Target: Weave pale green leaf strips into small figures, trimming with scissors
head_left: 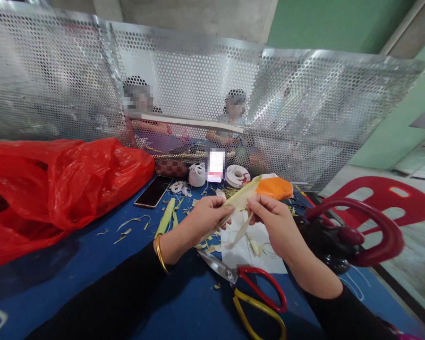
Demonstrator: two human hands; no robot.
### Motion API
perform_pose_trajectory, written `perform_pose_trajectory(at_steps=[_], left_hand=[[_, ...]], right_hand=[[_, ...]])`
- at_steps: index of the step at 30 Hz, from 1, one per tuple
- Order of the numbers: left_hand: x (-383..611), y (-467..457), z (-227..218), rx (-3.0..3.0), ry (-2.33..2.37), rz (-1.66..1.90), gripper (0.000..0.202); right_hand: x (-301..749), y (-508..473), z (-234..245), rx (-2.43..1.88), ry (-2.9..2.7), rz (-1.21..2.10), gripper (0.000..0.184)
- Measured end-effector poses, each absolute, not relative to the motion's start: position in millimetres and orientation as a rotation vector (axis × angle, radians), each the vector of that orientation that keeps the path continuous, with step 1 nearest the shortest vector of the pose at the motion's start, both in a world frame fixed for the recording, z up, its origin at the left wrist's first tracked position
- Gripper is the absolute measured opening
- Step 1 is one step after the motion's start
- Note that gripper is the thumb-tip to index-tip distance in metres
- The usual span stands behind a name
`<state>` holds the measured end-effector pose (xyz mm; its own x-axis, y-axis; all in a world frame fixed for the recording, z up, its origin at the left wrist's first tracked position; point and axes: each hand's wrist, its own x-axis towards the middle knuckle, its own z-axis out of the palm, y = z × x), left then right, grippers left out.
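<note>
1. One husk [242,196], pale green, and I have it up off the table [184,293], beyond the scissors [229,275].
2. Long axis, that's what counts: it slants from the left hand [212,215], just past the scissors' blades, out and rightward to a tip pointing away from the scissors.
3. Left hand pinching, thumb over curled fingers on the husk's near end; of my two, this one sits nearer the scissors' point.
4. Right hand [267,218] pinching too, thumb to forefinger at the husk's right edge; from those fingertips the husk lies straight leftward, touching.
5. And a narrow strip [239,234] droops from that right-hand pinch back toward the scissors; joined to the husk or loose, I can't tell.
6. Scissors lying down, neither hand on them: blades angled off toward the left hand's side, handles my way. Paper [233,257] just beyond the handles, scraps [212,248] beyond the blades.
</note>
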<state>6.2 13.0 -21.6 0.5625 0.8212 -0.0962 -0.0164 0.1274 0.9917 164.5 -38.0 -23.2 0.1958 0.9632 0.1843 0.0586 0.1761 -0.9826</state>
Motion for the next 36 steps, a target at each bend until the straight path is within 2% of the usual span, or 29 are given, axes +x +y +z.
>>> perform_pose_trajectory(at_steps=[13,26,33,36], left_hand=[[4,21,-27,1.295,0.864,0.782,0.016],[2,32,-34,1.168,0.914,0.778,0.014],[4,28,-31,1.132,0.868,0.721,0.013],[5,25,-28,1.125,0.855,0.713,0.011]], right_hand=[[162,-46,-14,-1.120,-1.155,0.999,0.031],[183,-55,4,-1.043,-1.091,0.899,0.023],[193,-41,-8,-1.302,-1.226,0.806,0.034],[199,-35,-14,-1.488,-1.367,0.648,0.034]])
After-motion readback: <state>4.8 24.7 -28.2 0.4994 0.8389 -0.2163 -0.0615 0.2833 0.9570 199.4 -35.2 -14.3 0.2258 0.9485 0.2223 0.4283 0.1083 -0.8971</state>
